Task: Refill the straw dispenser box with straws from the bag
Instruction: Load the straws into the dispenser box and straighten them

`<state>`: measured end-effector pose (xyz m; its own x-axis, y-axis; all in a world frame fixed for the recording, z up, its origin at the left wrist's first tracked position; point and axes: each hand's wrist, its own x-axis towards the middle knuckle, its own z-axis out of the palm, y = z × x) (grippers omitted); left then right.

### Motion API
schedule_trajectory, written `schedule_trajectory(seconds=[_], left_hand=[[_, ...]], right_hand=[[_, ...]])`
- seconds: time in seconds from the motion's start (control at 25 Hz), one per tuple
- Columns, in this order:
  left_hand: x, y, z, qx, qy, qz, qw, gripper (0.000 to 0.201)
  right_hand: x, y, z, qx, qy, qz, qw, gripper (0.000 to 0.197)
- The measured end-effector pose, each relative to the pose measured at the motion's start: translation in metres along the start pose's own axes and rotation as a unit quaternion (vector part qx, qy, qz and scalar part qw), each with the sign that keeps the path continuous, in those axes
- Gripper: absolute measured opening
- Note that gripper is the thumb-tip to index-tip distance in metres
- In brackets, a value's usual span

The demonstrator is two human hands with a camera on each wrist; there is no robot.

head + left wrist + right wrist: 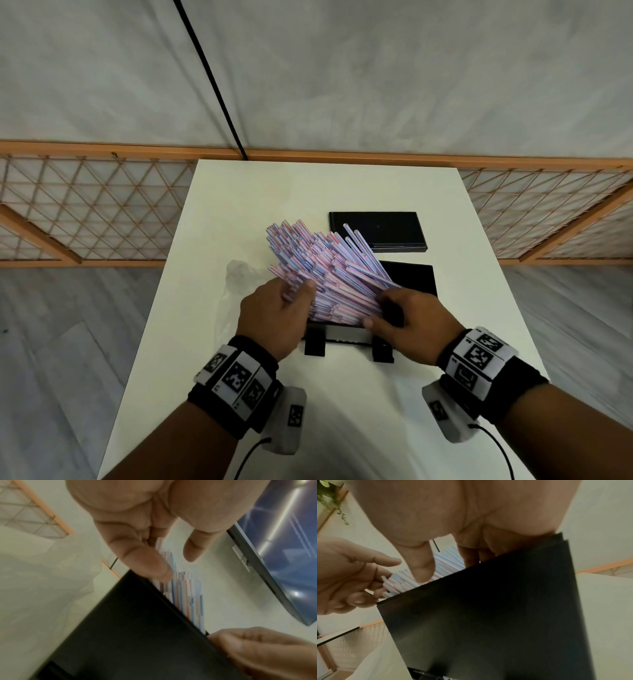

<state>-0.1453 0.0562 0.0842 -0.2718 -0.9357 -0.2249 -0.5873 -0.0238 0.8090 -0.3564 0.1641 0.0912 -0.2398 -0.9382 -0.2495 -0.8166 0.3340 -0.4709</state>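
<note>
A black straw dispenser box [416, 279] stands open in the middle of the white table [342, 411]. A thick bundle of red, white and blue striped straws [318, 260] sits in it, fanned out and leaning to the back left. My left hand [298, 291] grips the bundle's left side, thumb on top. My right hand [380, 311] curls over the bundle's right side at the box's front rim. In the left wrist view the straws [185, 591] rise behind the box wall [137, 628]. In the right wrist view my right hand's [447, 566] thumb presses the straws [399, 584] above the box front [488, 615].
The box's black lid [376, 231] lies flat behind the box. A clear, crumpled plastic bag [236, 277] lies on the table to the left of the box. An orange lattice fence [85, 219] runs behind the table. A black cable [212, 82] crosses the floor beyond.
</note>
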Motion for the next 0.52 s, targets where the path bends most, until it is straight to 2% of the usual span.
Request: schedule_trajectory(seconds=[0.12, 0.32, 0.44, 0.52], left_hand=[[0.003, 0.002, -0.002, 0.027, -0.025, 0.032, 0.999, 0.054], [-0.002, 0.004, 0.005, 0.064, -0.025, 0.119, 0.990, 0.051], [-0.006, 0.006, 0.005, 0.064, -0.032, 0.125, 0.990, 0.066], [-0.008, 0.011, 0.002, 0.048, -0.024, 0.104, 0.993, 0.065]], right_hand=[[-0.003, -0.001, 0.005, 0.019, -0.026, -0.029, 0.999, 0.065], [0.001, -0.007, 0.010, 0.028, -0.072, -0.038, 0.996, 0.041], [0.011, -0.013, 0.014, -0.014, -0.123, -0.024, 0.992, 0.047], [0.016, -0.021, 0.016, -0.022, -0.142, -0.030, 0.989, 0.049]])
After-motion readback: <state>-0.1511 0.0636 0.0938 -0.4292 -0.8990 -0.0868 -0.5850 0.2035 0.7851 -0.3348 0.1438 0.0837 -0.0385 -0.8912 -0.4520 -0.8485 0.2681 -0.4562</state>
